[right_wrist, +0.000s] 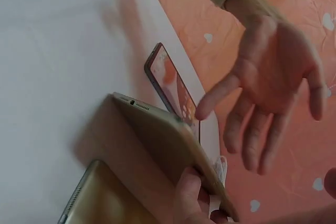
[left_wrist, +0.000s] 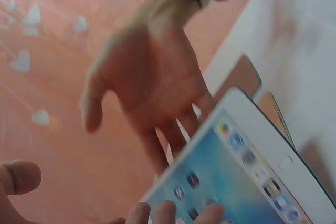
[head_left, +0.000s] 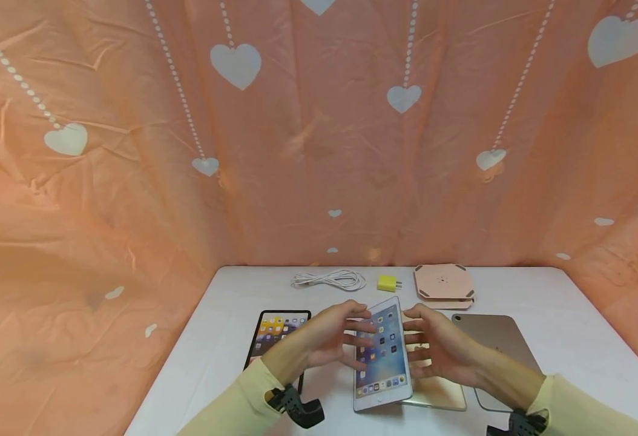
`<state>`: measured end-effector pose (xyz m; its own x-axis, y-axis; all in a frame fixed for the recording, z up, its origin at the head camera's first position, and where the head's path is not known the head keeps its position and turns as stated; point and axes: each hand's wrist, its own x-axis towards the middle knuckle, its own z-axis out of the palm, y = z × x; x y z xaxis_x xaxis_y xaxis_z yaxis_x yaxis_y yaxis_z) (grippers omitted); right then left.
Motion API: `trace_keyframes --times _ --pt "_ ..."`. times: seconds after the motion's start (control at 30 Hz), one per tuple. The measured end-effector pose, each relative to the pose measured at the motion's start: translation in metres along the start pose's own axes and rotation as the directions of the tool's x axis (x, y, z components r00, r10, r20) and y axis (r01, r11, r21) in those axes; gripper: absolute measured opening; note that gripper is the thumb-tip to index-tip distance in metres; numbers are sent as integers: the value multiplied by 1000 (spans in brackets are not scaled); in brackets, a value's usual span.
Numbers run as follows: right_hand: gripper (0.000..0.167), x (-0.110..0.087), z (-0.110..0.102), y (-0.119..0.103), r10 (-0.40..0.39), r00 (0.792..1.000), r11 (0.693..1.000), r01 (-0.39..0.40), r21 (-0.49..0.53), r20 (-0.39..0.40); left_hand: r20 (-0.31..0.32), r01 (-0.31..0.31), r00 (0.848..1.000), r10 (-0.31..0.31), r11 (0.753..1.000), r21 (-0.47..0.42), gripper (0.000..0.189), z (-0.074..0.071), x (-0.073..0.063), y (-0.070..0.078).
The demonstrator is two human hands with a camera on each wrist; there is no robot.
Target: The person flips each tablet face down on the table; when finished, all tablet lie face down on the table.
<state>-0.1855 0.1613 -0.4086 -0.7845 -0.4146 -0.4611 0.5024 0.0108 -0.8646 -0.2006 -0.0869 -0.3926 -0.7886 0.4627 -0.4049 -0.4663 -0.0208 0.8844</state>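
Observation:
A white-framed tablet [head_left: 392,357], its screen lit with app icons, is tilted up off the table between both hands. My left hand [head_left: 327,339] has its fingers spread in front of the screen; the left wrist view shows those fingertips [left_wrist: 165,213] over the icons. Behind the tablet's right edge are the extended fingers of my right hand [head_left: 441,345], its thumb standing away from the frame. In the right wrist view, the right fingers [right_wrist: 189,195] touch the tablet's back [right_wrist: 163,140]. A gold tablet [head_left: 440,395] lies face down beneath, partly hidden.
A lit tablet [head_left: 270,339] lies left, partly behind my left arm. At right rests a grey tablet [head_left: 501,336]. Along the back of the white table [head_left: 548,303] are a coiled white cable [head_left: 330,279], a yellow charger plug [head_left: 387,283] and a pink stand [head_left: 443,281].

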Motion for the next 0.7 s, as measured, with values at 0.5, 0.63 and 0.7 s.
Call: trace_keyframes --times 0.5,0.63,0.7 --pt "60 -1 32 -17 -66 997 998 66 1 49 67 6 998 0 997 -82 77 10 -4 17" --pt "54 3 42 -20 -95 994 996 94 5 50 60 2 998 2 997 -71 77 2 -11 21" --pt "51 5 48 -21 -97 994 995 96 16 45 56 3 998 0 998 -58 77 -2 -14 23"
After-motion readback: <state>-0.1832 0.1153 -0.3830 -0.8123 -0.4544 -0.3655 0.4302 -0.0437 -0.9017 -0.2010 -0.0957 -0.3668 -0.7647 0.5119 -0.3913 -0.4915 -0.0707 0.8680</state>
